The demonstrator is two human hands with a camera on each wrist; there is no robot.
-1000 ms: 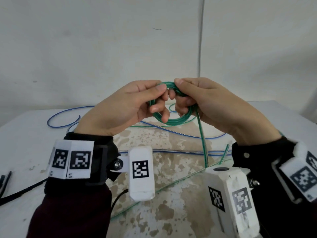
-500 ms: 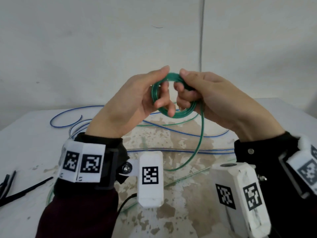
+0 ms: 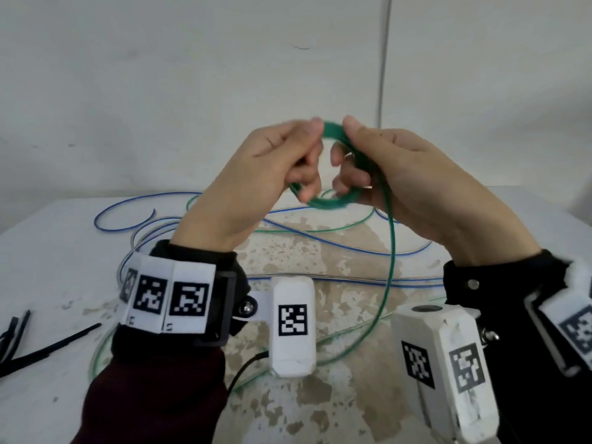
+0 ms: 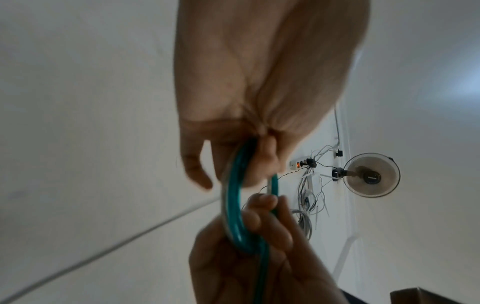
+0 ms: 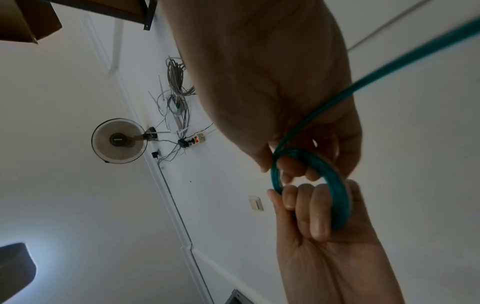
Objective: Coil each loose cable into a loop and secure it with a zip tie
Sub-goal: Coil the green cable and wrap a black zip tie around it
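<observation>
Clearly the green cable (image 3: 326, 202) is light, thin and springy: its small coil is held up in the air above the middle of the table (image 3: 48, 238), its loose tail hanging down to the tabletop. Left hand (image 3: 266, 174) and right hand (image 3: 400, 174) each have fingers curled through the coil, thumbs pressing on its top. Such smooth sheathing will likely slip and spring open, so hold where the turns bunch together. Black zip ties (image 3: 22, 350) lie at the left edge.
</observation>
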